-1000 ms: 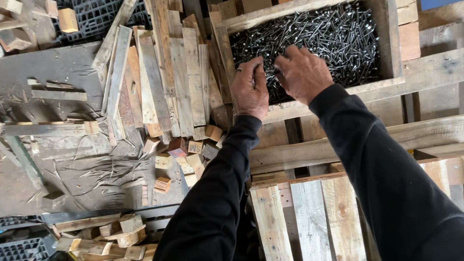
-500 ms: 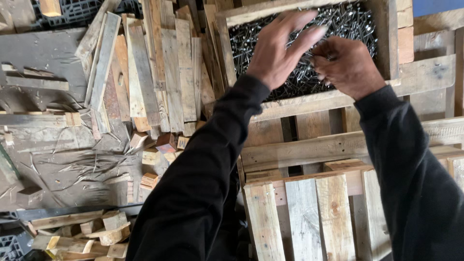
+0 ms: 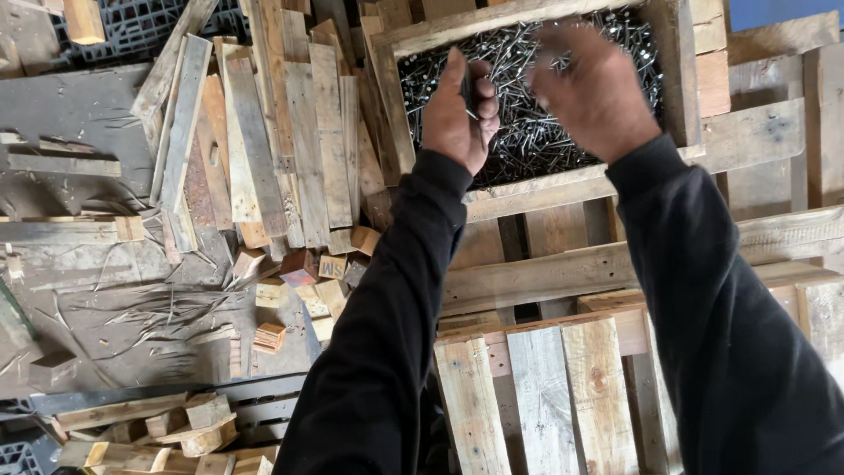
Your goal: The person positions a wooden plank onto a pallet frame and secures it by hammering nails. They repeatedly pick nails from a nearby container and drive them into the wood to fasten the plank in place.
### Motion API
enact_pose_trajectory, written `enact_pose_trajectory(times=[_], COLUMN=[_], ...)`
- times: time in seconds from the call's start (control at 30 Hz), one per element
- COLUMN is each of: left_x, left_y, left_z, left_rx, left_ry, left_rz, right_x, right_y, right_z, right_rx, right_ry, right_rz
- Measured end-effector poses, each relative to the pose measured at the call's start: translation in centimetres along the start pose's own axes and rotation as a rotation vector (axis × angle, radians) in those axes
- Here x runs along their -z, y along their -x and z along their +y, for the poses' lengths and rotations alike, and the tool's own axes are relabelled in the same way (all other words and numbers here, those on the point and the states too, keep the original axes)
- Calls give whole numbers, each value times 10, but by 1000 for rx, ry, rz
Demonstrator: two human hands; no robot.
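Wooden pallets (image 3: pixel 545 405) underlie a nail-filled crate (image 3: pixel 677 79); left hand (image 3: pixel 457 110) clenched on dark nails, blurred right hand (image 3: pixel 593 88) unreadable

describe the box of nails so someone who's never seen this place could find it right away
Start at the wooden pallet under the arms, then look past both hands. There sits a wooden box packed with dark nails. The heap of loose planks beside it holds only bare wood.

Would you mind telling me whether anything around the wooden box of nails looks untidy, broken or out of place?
Yes. Left of the wooden box of dark nails, loose pale wooden slats lie fanned at uneven angles, and small cut wooden blocks are scattered below them. Thin splinters and wood slivers litter the grey surface. The left hand and right hand are over the nails.
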State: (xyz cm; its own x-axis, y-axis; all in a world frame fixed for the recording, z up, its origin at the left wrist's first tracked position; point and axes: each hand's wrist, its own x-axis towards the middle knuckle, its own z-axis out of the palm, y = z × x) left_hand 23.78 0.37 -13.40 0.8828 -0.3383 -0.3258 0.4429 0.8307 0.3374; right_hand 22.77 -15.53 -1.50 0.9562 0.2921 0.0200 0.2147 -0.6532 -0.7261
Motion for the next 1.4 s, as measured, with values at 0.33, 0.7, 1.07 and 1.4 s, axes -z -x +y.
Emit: enact_pose_trajectory(times=[0.33, 0.7, 1.07, 1.4], left_x=[-13, 0, -17, 15], left_y=[25, 4, 3, 9], left_z=[4, -11, -31, -8], left_rx=[-119, 20, -113, -123], left_ry=[-98, -325, 135, 397], left_rz=[360, 214, 151, -174], right_x=[-35, 0, -47, -48], right_y=[25, 49, 41, 55], right_z=[11, 38, -1, 20], right_rx=[200, -248, 154, -246], right_ry=[843, -178, -73, 396], right_rz=[-196, 261, 321, 79])
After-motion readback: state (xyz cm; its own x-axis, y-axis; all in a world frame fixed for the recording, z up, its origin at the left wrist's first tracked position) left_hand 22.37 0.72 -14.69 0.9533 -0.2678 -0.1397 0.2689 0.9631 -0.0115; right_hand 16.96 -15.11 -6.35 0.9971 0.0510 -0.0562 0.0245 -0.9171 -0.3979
